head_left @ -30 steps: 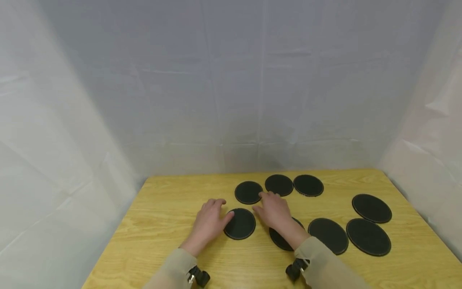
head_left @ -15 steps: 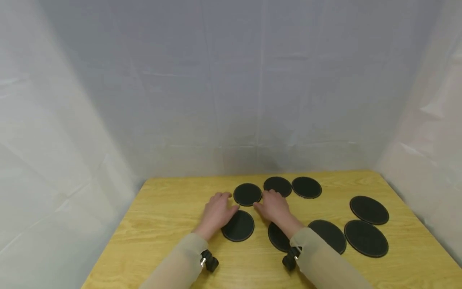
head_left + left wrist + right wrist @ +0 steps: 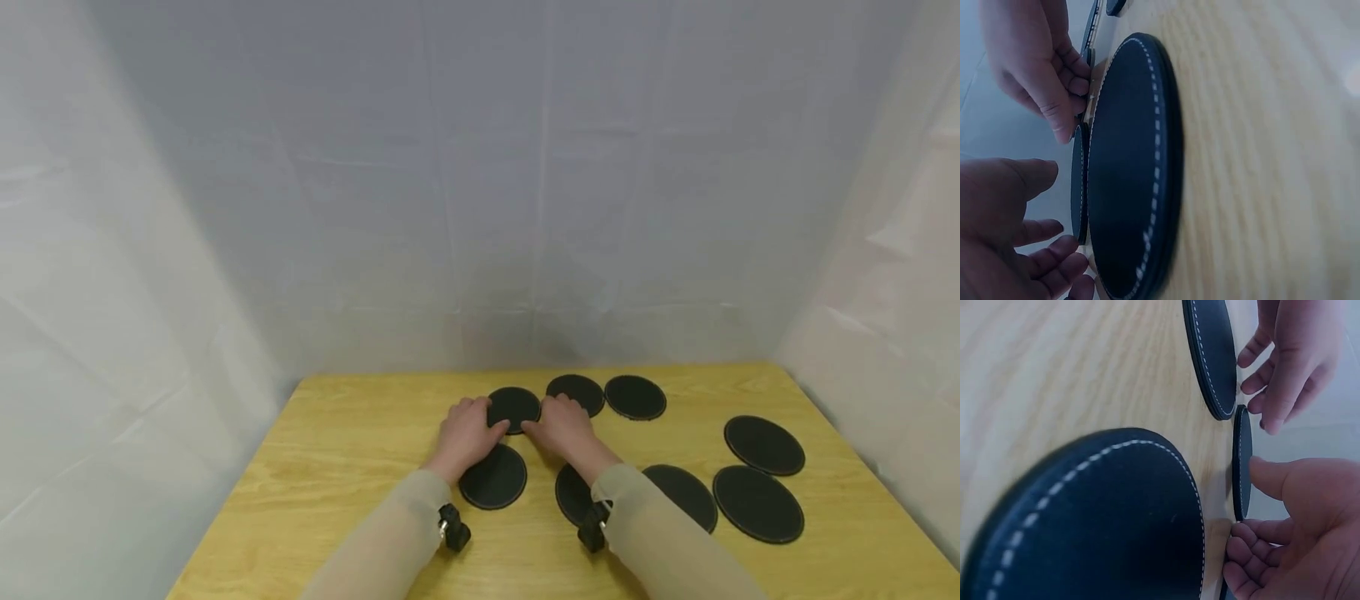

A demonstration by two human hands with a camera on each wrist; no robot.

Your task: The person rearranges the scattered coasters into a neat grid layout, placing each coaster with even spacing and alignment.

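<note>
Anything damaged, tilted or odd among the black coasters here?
Nothing stands out. The round black coasters lie flat on the wooden table. The left hand and right hand flank one coaster, fingertips at its edge; whether it is lifted cannot be told.

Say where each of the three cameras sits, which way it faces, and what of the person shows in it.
Head: high, facing forward and down at the table; both hands, sleeves.
Left wrist: low at the table top, facing the near coaster; left hand, right hand.
Right wrist: low too, facing the small coaster; both hands.
Shared: both wrist views show that small coaster between the hands.
</note>
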